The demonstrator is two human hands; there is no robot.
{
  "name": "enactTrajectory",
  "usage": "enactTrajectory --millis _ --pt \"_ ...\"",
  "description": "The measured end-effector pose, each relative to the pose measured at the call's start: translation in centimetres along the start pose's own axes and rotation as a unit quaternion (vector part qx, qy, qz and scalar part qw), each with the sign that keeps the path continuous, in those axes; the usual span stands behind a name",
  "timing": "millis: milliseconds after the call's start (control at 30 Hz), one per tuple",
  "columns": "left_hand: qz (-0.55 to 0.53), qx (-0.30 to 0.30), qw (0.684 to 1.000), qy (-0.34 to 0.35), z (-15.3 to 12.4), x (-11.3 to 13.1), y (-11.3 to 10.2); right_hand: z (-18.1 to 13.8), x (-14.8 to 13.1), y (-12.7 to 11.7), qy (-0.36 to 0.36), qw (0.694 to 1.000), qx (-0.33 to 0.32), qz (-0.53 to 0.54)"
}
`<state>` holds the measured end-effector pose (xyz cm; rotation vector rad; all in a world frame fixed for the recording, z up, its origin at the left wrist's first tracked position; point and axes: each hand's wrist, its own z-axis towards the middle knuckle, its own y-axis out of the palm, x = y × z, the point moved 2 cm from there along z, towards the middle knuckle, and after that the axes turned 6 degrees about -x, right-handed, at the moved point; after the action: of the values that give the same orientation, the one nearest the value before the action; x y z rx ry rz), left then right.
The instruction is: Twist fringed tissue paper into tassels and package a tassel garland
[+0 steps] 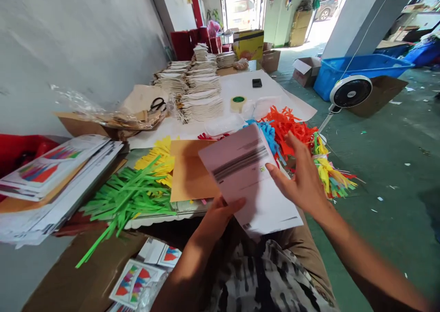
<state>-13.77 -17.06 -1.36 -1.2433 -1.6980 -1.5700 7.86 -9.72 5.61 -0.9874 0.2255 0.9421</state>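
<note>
A white printed card (252,179) with dark bars and small print is tilted above my lap. My left hand (223,211) grips its lower left edge, thumb on top. Beside the card's right edge, my right hand (302,179) has thumb and fingers spread; whether the thumb touches the card I cannot tell. Behind the card lies a brown kraft sheet (192,169) at the table edge. Green paper fringe (127,195) and yellow fringe (160,160) lie to its left. Blue fringe (268,135) and red-orange fringe (292,128) are beyond the card.
Stacks of white paper bundles (202,91) stand along the table's far left. Tape (238,103), scissors (157,104) and a small black object (256,83) lie on the table. Printed cards (51,174) are piled at left. A fan (351,92) and blue bin (360,66) stand right.
</note>
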Motion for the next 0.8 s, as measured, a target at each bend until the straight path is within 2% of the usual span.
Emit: enactTrajectory --millis 67,133,333,500,700,767,800 --pt "0.007 0.003 1.000 -0.015 -0.2 -1.1 -0.3 -1.1 1.8 0.7 0.080 0.985 -0.081 0.132" --pt "0.011 0.015 1.000 -0.008 -0.2 -1.9 -0.1 -2.1 2.6 1.5 0.120 0.960 -0.125 0.219" --pt "-0.034 0.118 0.992 0.031 0.5 -2.7 0.2 -4.3 1.7 2.3 0.137 0.955 -0.116 0.237" --pt "-0.041 0.156 0.986 0.036 0.9 -3.1 0.0 -4.9 1.5 2.7 0.139 0.946 -0.090 0.279" --pt "-0.041 0.156 0.986 0.042 0.9 -3.3 1.3 -5.5 3.6 3.5 0.180 0.939 -0.050 0.290" --pt "-0.022 0.120 0.991 0.048 0.7 -2.8 1.6 -5.2 4.0 3.6 0.176 0.939 -0.058 0.290" --pt "-0.011 0.075 0.996 0.055 0.6 -2.3 1.8 -4.9 4.1 3.7 0.173 0.940 -0.068 0.288"
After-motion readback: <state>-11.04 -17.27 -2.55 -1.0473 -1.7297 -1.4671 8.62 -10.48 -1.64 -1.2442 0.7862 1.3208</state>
